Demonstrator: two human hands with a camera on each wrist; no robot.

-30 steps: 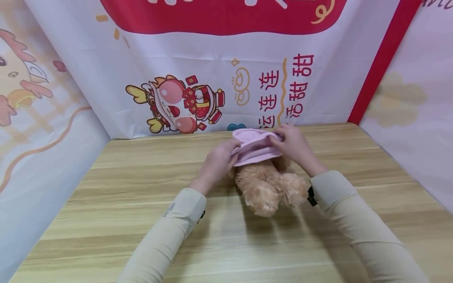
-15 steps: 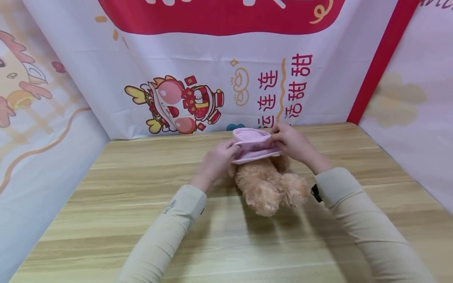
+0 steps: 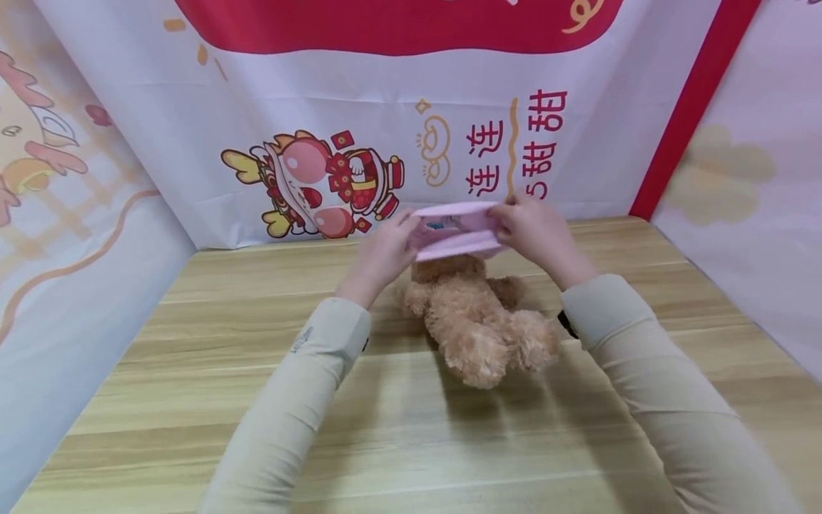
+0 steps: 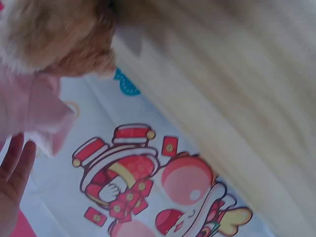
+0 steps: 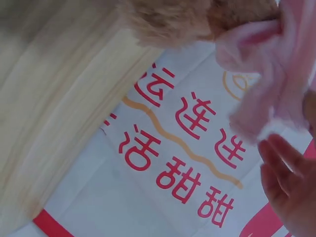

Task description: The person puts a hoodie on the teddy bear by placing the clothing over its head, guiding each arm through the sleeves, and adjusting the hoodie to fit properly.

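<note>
A pink cloth garment (image 3: 449, 246) is held stretched between both hands, its opening facing the head camera, at the head end of a tan plush toy (image 3: 465, 310). My left hand (image 3: 382, 257) pinches its left edge and my right hand (image 3: 536, 235) pinches its right edge. The toy lies on the table with its legs toward me; the cloth hides the top of its head. In the left wrist view the cloth (image 4: 34, 108) hangs beside the toy's fur (image 4: 49, 34). The right wrist view shows the cloth (image 5: 271, 74) against the fur (image 5: 168, 19).
The wooden table (image 3: 225, 343) extends around the toy. Behind it hangs a white and red printed cloth (image 3: 359, 86), close to both hands. More printed cloth stands along the left (image 3: 64, 214) and right (image 3: 738, 214) sides.
Both hands have lifted the pink cloth up and away from the toy's body toward the back cloth. The toy's chest, arms and part of its head have come into view.
</note>
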